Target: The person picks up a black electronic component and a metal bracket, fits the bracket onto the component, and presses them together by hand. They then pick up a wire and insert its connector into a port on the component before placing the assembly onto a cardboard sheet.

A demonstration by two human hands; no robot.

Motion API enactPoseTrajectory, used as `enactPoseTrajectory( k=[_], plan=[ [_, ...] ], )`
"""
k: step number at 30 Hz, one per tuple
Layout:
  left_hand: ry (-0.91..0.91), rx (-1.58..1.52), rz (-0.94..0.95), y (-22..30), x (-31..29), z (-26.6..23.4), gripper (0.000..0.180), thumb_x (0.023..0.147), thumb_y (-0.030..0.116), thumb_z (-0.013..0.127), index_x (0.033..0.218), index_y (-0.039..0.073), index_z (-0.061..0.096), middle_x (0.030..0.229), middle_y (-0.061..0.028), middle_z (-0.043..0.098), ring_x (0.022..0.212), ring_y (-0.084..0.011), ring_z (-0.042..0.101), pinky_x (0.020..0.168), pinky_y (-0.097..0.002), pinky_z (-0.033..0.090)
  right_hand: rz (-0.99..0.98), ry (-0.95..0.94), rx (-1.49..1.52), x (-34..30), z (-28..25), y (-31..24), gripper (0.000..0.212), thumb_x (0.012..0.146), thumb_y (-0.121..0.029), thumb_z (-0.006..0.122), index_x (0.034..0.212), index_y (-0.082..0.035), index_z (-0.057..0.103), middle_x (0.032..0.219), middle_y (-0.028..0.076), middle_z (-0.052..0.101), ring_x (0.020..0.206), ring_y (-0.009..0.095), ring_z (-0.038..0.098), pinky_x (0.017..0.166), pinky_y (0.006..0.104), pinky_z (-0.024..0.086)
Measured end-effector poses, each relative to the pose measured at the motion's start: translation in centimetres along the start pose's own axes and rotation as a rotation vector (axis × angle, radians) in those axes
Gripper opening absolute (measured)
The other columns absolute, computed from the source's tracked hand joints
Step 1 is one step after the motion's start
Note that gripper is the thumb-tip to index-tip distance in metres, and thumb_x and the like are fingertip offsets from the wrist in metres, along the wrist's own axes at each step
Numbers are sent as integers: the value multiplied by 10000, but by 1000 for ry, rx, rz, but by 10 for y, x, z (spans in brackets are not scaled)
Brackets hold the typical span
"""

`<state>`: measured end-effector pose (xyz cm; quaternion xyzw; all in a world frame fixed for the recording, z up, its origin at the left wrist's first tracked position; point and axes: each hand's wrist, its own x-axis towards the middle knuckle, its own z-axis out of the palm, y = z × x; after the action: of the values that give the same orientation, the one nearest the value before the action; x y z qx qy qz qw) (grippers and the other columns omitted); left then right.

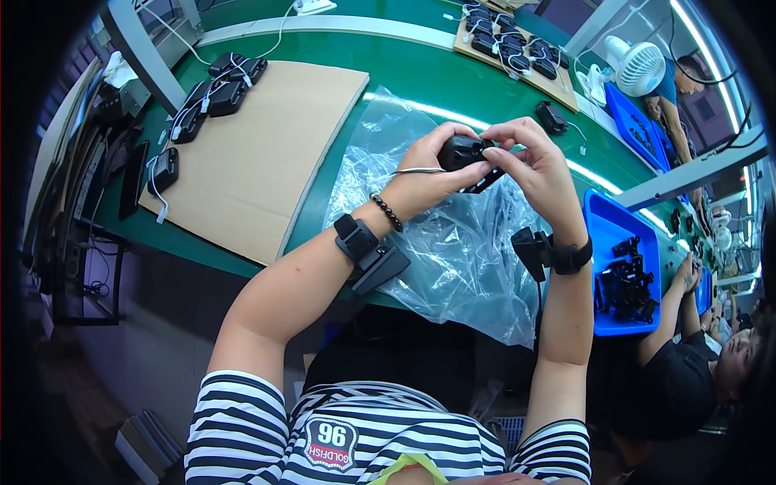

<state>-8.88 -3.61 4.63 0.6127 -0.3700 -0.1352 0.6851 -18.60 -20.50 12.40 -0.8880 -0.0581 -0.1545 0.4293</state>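
Above the middle of the bench, my left hand (424, 171) is closed round a rounded black plastic device (461, 151). A thin silver metal tool (418, 170) also lies in that hand, crossing the base of the thumb; its far end is hidden. My right hand (533, 158) meets the device's right side, thumb and index finger pinched together at its edge. Whatever small part sits between those fingertips is too small to make out. Beneath both hands spreads a crumpled clear plastic sheet (453, 250) on the green bench top (323, 44).
On the left, a cardboard sheet (275, 145) carries black devices with white cables (230, 95). More such devices stand on a board (517, 48) at the back. One device (552, 118) lies alone. A blue tray (594, 323) holds black parts. A white fan (638, 65) and co-workers are at right.
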Motion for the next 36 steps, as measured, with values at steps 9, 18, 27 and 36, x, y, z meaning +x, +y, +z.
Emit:
enactPoseTrajectory(
  k=[9,18,27,36],
  plan=[
    [-22,56,-33,1,-2,-1,471,841,302,827,1201,82,619,1032,-44,662,905,-98,634,763,-258,540,-2,-6,-34,2,8,15,186,946,-88,691,1115,-10,694,1020,22,650,856,64,608,712,216,483],
    [-26,126,-4,-4,0,-3,468,835,308,829,1187,76,626,1000,-51,666,872,-109,641,759,-263,539,72,32,-41,-3,14,9,170,947,-96,693,1099,-19,686,960,-1,661,806,49,597,705,213,478],
    [-33,144,66,1,1,-3,470,822,303,834,1174,69,630,1007,-71,672,892,-137,648,772,-280,540,102,12,128,-7,16,15,157,970,-99,685,1093,-3,665,968,8,664,826,41,598,724,199,484],
    [-32,204,132,-3,1,-4,490,804,307,841,1171,63,629,1013,-83,678,893,-151,653,774,-290,542,47,61,59,-7,19,14,140,941,-106,706,1040,-12,675,935,13,669,819,68,601,687,224,456]
  ],
)
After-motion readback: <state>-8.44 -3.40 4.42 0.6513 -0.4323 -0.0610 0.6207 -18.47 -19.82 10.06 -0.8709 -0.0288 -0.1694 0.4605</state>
